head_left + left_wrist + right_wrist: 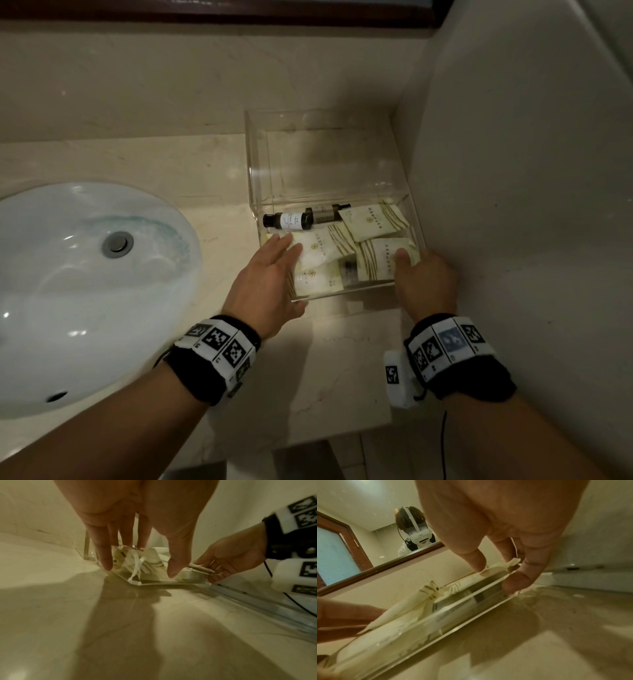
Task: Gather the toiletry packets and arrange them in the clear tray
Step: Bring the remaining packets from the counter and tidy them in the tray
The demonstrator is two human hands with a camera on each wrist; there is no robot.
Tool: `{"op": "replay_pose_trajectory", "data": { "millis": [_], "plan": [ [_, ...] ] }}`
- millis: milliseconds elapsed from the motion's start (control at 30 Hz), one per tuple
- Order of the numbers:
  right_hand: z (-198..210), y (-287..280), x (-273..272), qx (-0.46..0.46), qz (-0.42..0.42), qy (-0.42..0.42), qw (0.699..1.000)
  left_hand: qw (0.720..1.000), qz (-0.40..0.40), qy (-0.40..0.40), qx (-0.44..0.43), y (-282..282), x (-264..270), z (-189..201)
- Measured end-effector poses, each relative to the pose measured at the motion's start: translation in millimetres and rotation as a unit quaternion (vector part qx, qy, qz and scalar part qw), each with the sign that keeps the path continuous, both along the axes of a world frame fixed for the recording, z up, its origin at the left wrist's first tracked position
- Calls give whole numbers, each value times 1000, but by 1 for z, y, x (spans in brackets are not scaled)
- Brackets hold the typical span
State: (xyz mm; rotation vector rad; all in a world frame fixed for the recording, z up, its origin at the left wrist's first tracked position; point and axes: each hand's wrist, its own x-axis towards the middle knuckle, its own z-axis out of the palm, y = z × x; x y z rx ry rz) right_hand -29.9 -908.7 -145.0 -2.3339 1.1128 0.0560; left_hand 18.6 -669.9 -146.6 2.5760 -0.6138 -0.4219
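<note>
Hands (270,274) at the clear tray (329,157) — left fingers flat on packets (325,246), right hand (424,284) pinching the near-right rim — final tidying; next, level the packets.

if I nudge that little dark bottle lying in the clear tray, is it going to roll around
Probably. The dark bottle is round and lies on its side on the clear tray's smooth floor. It likely won't go far, since packets crowd it.

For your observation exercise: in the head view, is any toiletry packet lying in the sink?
No. The sink holds only its drain, while the packets lie inside the clear tray on the counter.
</note>
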Motion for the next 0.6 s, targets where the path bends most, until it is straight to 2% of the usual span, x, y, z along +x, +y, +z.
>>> {"op": "replay_pose_trajectory", "data": {
  "millis": [600],
  "plan": [
    [-7,9,0,6,-27,-43,999,1000,13,-2,-22,10,18,-3]
  ]
}}
